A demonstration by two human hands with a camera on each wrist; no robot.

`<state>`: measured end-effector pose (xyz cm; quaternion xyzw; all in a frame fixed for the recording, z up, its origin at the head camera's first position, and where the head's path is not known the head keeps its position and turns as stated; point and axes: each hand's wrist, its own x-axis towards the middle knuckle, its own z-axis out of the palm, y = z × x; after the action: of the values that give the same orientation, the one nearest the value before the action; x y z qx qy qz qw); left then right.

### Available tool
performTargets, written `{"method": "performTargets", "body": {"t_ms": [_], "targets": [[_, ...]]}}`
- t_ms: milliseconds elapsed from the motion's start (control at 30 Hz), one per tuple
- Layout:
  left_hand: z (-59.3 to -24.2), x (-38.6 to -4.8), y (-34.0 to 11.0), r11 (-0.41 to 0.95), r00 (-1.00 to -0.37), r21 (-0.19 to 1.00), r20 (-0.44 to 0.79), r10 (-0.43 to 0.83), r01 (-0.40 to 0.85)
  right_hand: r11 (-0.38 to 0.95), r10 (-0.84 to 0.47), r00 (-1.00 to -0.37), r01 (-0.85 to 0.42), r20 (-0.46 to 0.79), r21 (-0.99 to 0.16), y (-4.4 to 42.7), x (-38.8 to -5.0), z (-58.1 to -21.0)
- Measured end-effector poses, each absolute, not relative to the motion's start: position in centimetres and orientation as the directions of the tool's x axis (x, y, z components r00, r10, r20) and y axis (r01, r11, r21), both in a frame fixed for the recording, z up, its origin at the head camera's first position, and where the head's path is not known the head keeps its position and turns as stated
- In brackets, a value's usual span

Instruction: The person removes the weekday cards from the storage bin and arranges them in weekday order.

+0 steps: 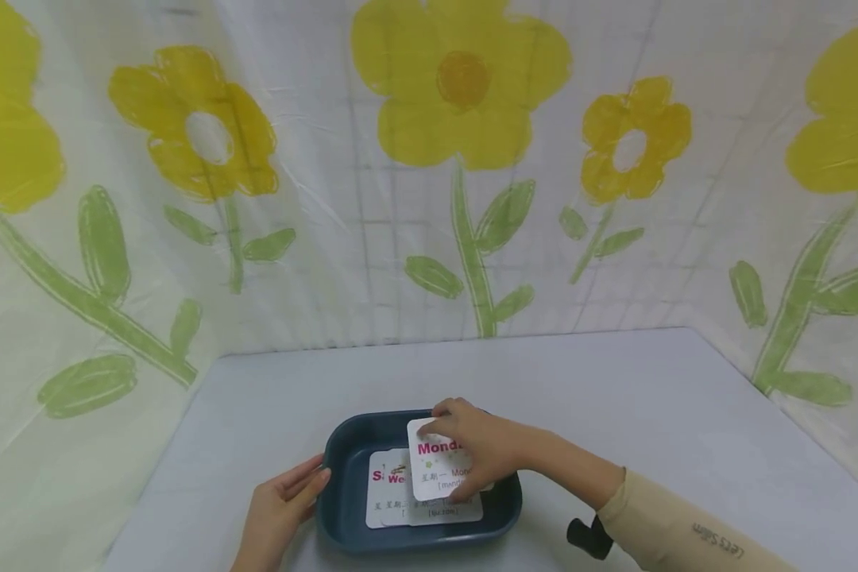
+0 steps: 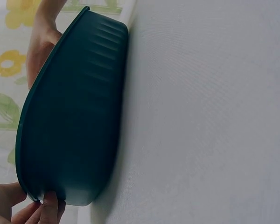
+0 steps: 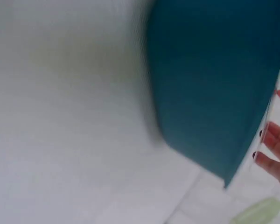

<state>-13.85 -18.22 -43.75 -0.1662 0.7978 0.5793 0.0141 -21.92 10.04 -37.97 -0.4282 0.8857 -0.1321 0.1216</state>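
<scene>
Monday card (image 1: 432, 467) within right hand's (image 1: 491, 446) grip

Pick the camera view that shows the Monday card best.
Head view: the Monday card faces the camera, print partly readable, though the right hand covers some. The right wrist view shows only what seems its thin edge; the left wrist view shows none of it.

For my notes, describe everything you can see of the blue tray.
The tray is dark blue-green, oblong and plastic-looking, with rounded corners, raised walls and a thin rim; one outer wall shows faint ridges or reflections. It sits open side up on the white table. Several white printed cards lie inside. The left hand grips its left end, and the right hand holds the Monday card over it.
</scene>
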Motion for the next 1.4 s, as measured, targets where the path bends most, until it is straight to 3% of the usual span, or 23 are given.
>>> {"method": "performTargets", "body": {"t_ms": [733,1400], "targets": [[-43.9,-13.8,-18.7,0.273,-0.934,0.911,-0.239,-0.265,-0.310,0.709,-0.683,-0.725,-0.629,-0.089,-0.318,18.4,-22.9,-35.7],[-44.0,-14.0,-18.4,0.273,-0.932,0.908,-0.247,-0.264,-0.318,0.750,-0.624,-0.773,-0.552,-0.115,-0.364,22.4,-25.5,-38.3]]}}
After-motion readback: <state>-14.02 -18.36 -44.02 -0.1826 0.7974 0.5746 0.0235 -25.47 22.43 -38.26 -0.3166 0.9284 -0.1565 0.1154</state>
